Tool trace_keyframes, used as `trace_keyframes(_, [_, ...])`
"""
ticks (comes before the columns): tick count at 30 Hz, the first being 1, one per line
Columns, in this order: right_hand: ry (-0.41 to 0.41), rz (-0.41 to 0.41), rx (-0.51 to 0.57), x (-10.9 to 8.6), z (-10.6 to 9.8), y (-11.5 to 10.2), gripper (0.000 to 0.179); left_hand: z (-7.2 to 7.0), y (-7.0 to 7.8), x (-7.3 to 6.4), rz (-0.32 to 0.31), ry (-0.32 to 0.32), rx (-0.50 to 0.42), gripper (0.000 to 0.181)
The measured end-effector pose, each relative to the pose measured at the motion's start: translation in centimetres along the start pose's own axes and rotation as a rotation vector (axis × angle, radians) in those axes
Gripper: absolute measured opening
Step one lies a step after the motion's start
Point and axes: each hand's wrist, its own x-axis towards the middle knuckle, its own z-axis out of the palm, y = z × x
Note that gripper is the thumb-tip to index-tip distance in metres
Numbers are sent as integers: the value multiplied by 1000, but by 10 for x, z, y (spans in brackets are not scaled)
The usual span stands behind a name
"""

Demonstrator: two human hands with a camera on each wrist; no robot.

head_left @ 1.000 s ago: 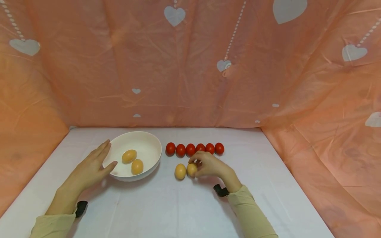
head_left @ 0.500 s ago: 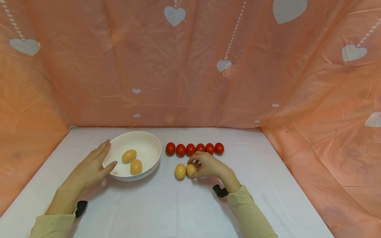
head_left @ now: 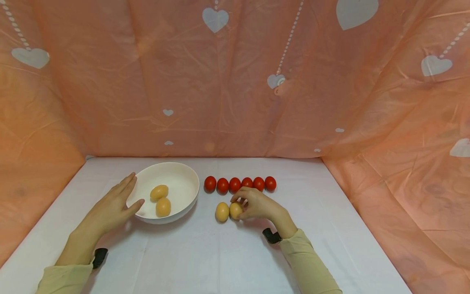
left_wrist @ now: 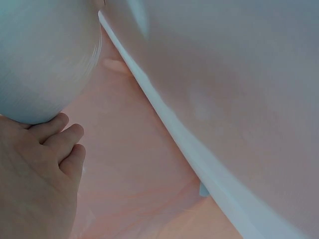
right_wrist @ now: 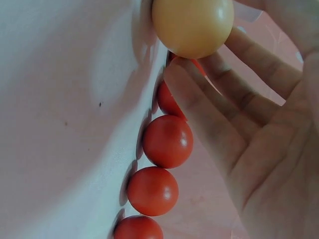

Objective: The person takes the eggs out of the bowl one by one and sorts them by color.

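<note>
A white bowl (head_left: 183,179) stands left of centre on the table in the head view, with two yellow cherry tomatoes (head_left: 163,207) inside. My left hand (head_left: 111,206) lies against the bowl's left side, fingers extended and thumb over the near rim; the left wrist view shows its fingertips at the bowl's outer wall. My right hand (head_left: 258,204) pinches a yellow cherry tomato (head_left: 236,210), also large in the right wrist view. Directly to its left sits another yellow cherry tomato (head_left: 222,212). Behind them runs a row of several red cherry tomatoes (head_left: 235,185), partly covered by the right hand.
A white cloth covers the table (head_left: 183,261). Orange-pink sheeting (head_left: 235,102) with pale hearts hangs along the back and both sides. A small black device (head_left: 271,236) sits at the right wrist, and a similar black device (head_left: 100,258) at the left.
The nearer yellow cherry tomato in the bowl has rolled left, toward the other one. My right hand has shifted very slightly left with its tomato; the left hand stays in place.
</note>
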Motion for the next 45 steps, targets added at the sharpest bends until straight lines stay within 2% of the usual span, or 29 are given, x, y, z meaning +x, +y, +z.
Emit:
trace_keyframes(15, [21, -3, -9, 1, -1, -3, 45, -2, 0, -2, -14, -8, 4, 83])
trace_keyframes(19, [54, -13, 9, 2, -2, -4, 45, -2, 0, -2, -17, -9, 7, 83])
trace_keyframes(25, [154, -53, 28, 6, -2, -13, 41, -1, -1, -2, -10, -4, 4, 83])
trace_keyframes(30, [263, -100, 37, 16, 3, -26, 40, 0, -1, -2, -10, -5, 3, 82])
trace_keyframes(33, [295, -137, 32, 25, 6, -37, 38, 0, 0, -2, -10, -8, 4, 83])
trace_keyframes(45, [269, -247, -26, 62, 14, -69, 35, -1, 1, -1, -17, -13, -1, 83])
